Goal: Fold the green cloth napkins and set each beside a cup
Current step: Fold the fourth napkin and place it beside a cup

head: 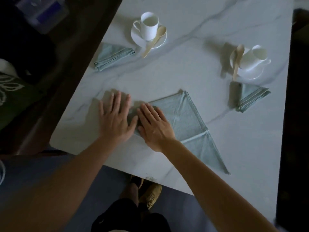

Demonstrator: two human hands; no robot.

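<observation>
Pressing flat: both hands are palm-down at centre frame, fingers straight and spread, gripping nothing.

- Right hand (154,125) lies on the left end of the centre napkin (187,118), fingers pointing to the upper left.
- Left hand (117,118) is just left of it, thumbs nearly touching. It's shadowed underneath, so I can't tell whether it sits on cloth or on bare table (184,69).
- The centre napkin is pale green and partly folded. One flap is turned over, with its hem running across the lower part. A long point trails to the lower right, ending near the table's near edge.

Place settings:
- Left cup (149,26) is at upper centre-left, white, upright on a saucer (137,38), handle to the left. A pale spoon (155,41) leans on the saucer rim, bowl beside the cup and handle out onto the table.
- Left napkin (113,56) is folded into a triangle, lying left of and below that saucer, near it but not touching, close to the table's left edge.
- Right cup (255,56) is at upper right on a right saucer (250,75), handle to the right. It's blurred and looks tilted. A right spoon (238,61) lies along its left side.
- Right napkin (250,98) is folded into a triangle just below that saucer, stacked hems facing the lower right.

A tan shoe (150,193) shows under the table's near edge at bottom centre.
</observation>
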